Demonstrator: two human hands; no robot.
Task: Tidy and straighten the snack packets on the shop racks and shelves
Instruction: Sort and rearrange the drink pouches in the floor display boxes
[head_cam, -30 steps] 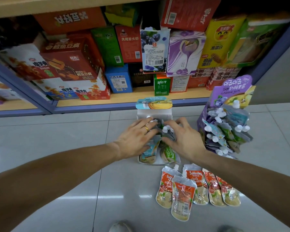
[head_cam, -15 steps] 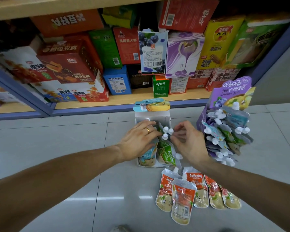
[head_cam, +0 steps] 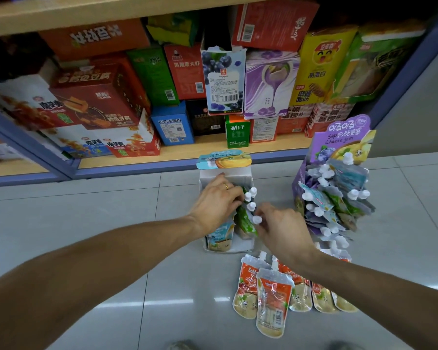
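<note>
From the head view, the risk sits at centre frame: the small white cardboard display box (head_cam: 225,178) stands on the pale tiled floor (head_cam: 86,223) with its front low and open, and the green spouted pouches (head_cam: 245,218) inside lean towards the right; if the left hand (head_cam: 216,205) lets up its press, I'd judge they could spill out over the front lip; a tug on one cap could also drag its neighbours askew. The left hand lies over the pouches with fingers bent down into the box, touching them; whether it truly grips one I cannot tell. The right hand (head_cam: 281,231) has its fingertips pinched round a white screw cap (head_cam: 257,219) at the box's right side.

The pouches are glossy and soft, with white caps bunched unevenly; a pale blue pouch (head_cam: 219,236) shows at the box's front. Lower right, orange-and-cream pouches (head_cam: 271,301) lie fanned on the floor, overlapping, under the right forearm; a careless arm could scatter them. At right, the purple cardboard display stand (head_cam: 339,137) is crammed with pouches jutting out untidily; behind, stacked boxes fill the wooden shelf (head_cam: 127,160).
</note>
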